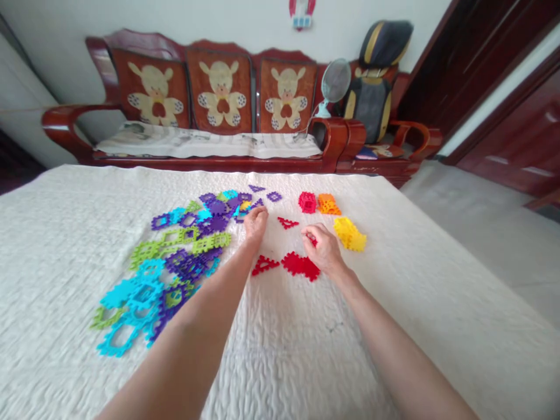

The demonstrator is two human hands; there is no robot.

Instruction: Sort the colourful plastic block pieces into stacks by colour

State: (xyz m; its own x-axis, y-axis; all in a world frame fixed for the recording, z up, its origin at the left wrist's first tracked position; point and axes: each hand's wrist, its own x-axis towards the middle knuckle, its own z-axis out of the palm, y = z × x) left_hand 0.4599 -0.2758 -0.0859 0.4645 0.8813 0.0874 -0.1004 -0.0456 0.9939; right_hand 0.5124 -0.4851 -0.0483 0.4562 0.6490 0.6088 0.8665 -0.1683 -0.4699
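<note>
My left hand (256, 222) is closed, its fingertips at the right edge of the pile, just below a purple triangular piece (257, 203); whether they grip it I cannot make out. Fingers of my right hand (322, 249) are curled around a small red toothed piece (311, 238), partly hidden by them. Between the hands lies a red triangular frame (287, 223). Nearer to me are another red triangular frame (265, 265) and some solid red toothed pieces (301, 265), close to my right wrist.
Purple, green and cyan interlocking pieces (144, 291) spread over the left of the white quilted cover (280, 361). Red (307, 202), orange (328, 204) and yellow (350, 234) stacks sit right of centre. A wooden sofa (210, 161) stands beyond the far edge.
</note>
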